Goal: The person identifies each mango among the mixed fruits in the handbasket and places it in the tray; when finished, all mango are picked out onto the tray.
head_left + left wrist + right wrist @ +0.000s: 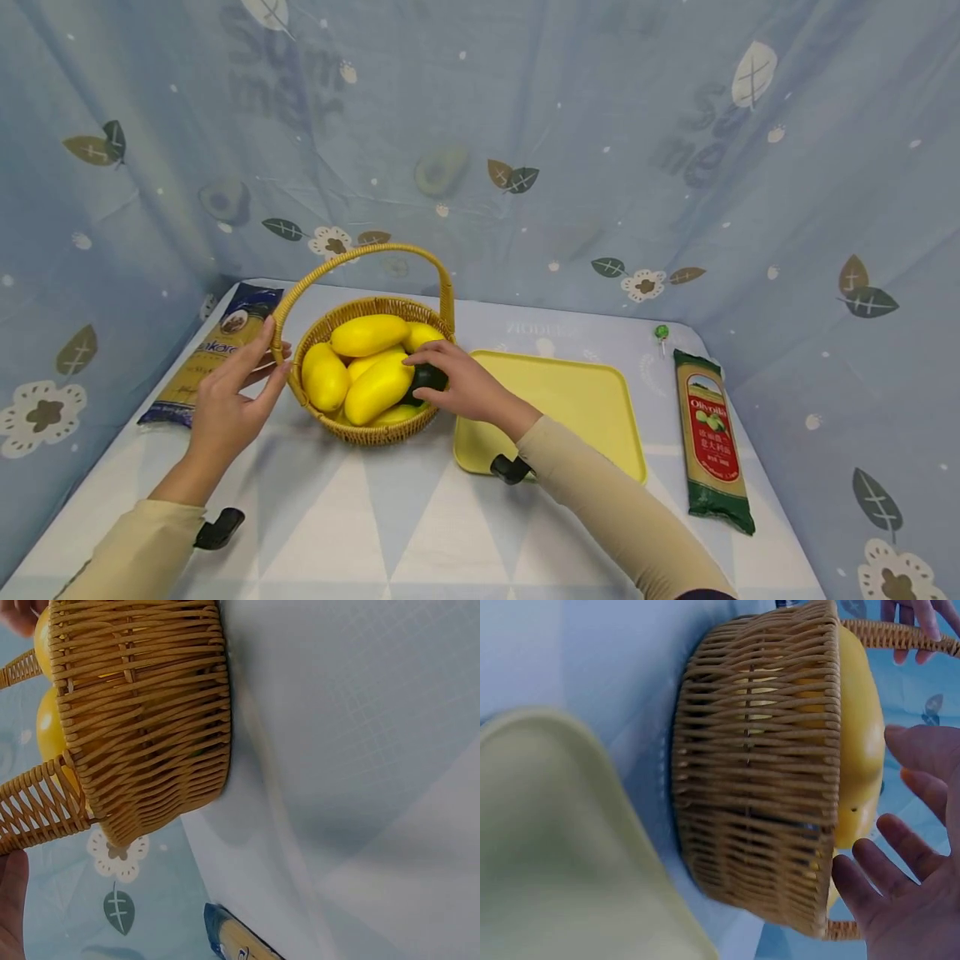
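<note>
A wicker basket [377, 435] with a tall arched handle [352, 252] stands on the table, filled with several yellow mangoes [382, 387]. Among them, at the basket's right side, lies a dark green rounded fruit [429, 379], partly covered by my right hand [468, 387]. That hand hovers at the basket's right rim with fingers spread and slightly bent; in the right wrist view the hand [911, 877] shows nothing gripped. My left hand [232, 400] holds the handle near its left base between thumb and fingers. The left wrist view shows only part of that hand [11, 907] against the handle.
A yellow tray [555, 400] lies right of the basket, under my right forearm. Farther right is a green and red pasta packet [712, 442], with a small green lollipop [662, 332] behind it. Another pasta packet [198, 367] lies left of the basket. Patterned curtains enclose the table.
</note>
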A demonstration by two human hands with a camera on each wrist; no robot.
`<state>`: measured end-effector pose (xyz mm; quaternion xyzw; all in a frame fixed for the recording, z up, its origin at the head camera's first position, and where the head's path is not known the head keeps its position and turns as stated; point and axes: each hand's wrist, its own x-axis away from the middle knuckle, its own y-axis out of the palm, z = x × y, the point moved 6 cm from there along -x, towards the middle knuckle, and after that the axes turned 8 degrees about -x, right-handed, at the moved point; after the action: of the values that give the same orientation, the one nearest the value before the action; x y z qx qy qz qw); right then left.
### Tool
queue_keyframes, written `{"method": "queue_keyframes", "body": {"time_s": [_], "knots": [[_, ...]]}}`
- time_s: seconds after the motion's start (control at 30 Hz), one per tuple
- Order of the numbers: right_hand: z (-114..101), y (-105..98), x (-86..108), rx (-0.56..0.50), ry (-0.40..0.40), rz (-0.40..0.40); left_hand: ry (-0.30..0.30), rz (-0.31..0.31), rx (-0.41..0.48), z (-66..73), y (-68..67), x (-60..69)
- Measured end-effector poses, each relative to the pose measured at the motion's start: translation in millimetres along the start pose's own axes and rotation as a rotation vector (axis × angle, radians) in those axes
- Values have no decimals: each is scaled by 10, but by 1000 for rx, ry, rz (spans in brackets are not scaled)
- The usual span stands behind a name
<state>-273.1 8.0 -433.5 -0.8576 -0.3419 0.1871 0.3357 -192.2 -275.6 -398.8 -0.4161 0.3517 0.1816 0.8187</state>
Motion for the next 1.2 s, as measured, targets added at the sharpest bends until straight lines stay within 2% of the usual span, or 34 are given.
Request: {"method": "queue_keyframes", "body": {"time_s": [0.2,0.33,0.47,0.63,0.87,0.97,1.2], "knots": [[-22,122,-210,-33,7,-68,-12,7,18,-8,4,3],[-30,205,-293,-8,5,-121,-32,1,14,-27,12,10],[-27,238,-326,20,18,-131,-46,-9,11,-37,24,11],[-20,232,-305,4,32,-130,-43,-8,10,-39,24,13],[-55,232,-273,34,-53,-131,-41,3,5,-36,12,16],[-71,214,-230,40,-64,-118,-48,4,3,-34,11,17],[-49,54,-4,-1,-18,-16,-44,14,13,-5,5,3]]}}
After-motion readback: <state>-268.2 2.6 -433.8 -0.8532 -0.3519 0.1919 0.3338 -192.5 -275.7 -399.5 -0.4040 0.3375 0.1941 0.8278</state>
